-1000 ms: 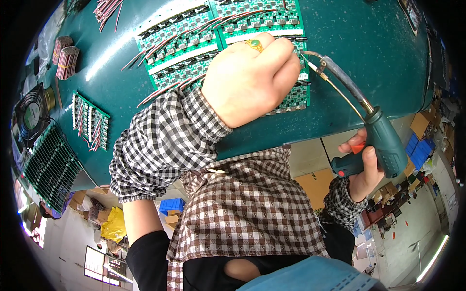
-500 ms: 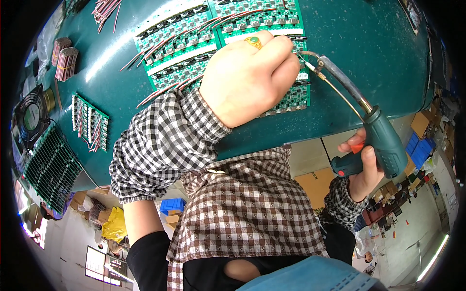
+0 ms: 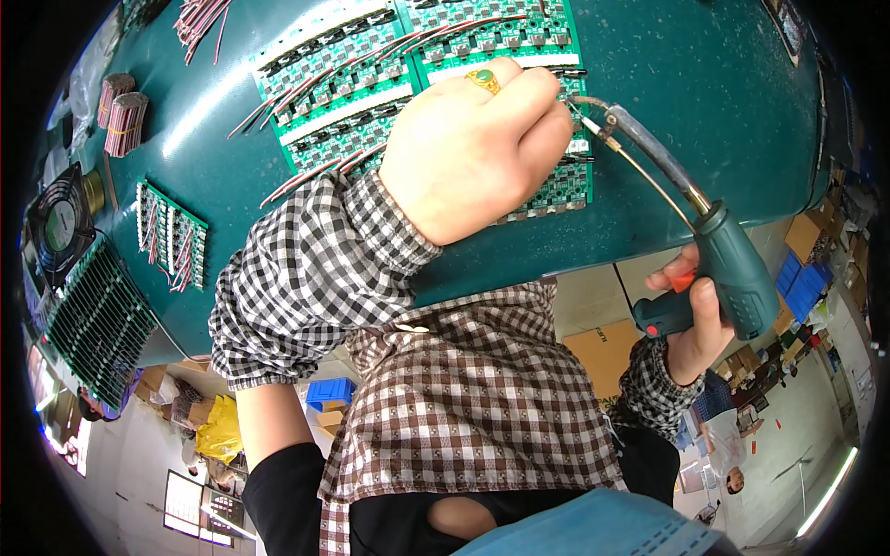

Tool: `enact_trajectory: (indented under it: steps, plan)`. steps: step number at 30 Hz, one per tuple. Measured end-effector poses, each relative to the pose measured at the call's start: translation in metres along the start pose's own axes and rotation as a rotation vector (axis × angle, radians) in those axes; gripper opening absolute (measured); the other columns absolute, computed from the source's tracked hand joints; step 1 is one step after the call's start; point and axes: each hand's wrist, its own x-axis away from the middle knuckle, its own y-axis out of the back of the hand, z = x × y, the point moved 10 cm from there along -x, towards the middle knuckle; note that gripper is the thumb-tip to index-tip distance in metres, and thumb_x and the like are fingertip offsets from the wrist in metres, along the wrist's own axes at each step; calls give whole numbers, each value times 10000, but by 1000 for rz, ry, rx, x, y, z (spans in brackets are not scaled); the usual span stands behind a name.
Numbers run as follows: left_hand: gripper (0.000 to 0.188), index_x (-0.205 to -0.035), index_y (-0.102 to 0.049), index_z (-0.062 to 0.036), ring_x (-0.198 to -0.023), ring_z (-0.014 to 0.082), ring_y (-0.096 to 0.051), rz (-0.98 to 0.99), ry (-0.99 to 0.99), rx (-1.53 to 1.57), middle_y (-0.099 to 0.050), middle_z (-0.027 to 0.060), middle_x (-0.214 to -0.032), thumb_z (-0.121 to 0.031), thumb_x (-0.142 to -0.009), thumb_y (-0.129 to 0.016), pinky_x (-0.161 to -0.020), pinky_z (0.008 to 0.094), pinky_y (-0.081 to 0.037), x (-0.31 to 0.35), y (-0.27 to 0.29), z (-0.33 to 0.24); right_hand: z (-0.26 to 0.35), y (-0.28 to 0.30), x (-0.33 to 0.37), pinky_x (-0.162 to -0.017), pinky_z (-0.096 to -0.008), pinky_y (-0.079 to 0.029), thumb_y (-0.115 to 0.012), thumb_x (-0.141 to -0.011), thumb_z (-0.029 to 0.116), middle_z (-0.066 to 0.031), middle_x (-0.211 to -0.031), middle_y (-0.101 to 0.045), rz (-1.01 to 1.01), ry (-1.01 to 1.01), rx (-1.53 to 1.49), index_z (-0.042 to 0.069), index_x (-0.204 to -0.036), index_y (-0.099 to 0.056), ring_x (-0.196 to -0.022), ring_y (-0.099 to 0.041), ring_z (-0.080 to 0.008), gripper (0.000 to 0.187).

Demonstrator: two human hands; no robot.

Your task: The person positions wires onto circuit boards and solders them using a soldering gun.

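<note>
My right hand (image 3: 702,324) is wrapped round the dark green handle of a soldering gun (image 3: 742,269), with fingers by its orange trigger. The gun's metal tube and thin feed pipe reach up and left, and their tips meet beside my left fingers, over the right edge of the green circuit boards (image 3: 348,102). My left hand (image 3: 482,148), a green-stoned ring on one finger, rests over these boards with its fingers curled together. Whatever it pinches is hidden beneath the hand. Red, black and white wires (image 3: 324,69) lie across the boards.
On the table's left are bundled wires (image 3: 126,125), loose wires (image 3: 199,23) and a smaller wired board (image 3: 172,236). A black fan (image 3: 60,218) and a wire grille (image 3: 100,320) stand at the left edge. The table's near edge runs in front of my checked apron (image 3: 473,398).
Both hands and the soldering gun look almost unmoved. In the background at the lower right, another person in a light top has come into view.
</note>
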Motion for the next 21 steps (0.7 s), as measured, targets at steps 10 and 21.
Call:
enact_trajectory:
  steps: [10, 21]
  plan:
    - [248, -870, -617, -50, -663, 174, -541, -12, -6, 11, -536, 33, -811, -42, -623, -591, -519, 271, -466, -1, 1, -1, -2, 2, 1, -571, -328, -551, -589, -815, 231, -155, -891, -589, -19, -3, 9, -80, -1059, -530, -682, -604, -204, 400]
    - [245, -867, -615, -49, -659, 177, -540, -6, -3, 2, -532, 35, -804, -35, -625, -586, -517, 272, -469, -1, 0, 0, 0, 3, 1, -579, -327, -548, -590, -810, 235, -149, -856, -592, -23, 2, 10, -80, -1053, -531, -659, -605, -208, 402]
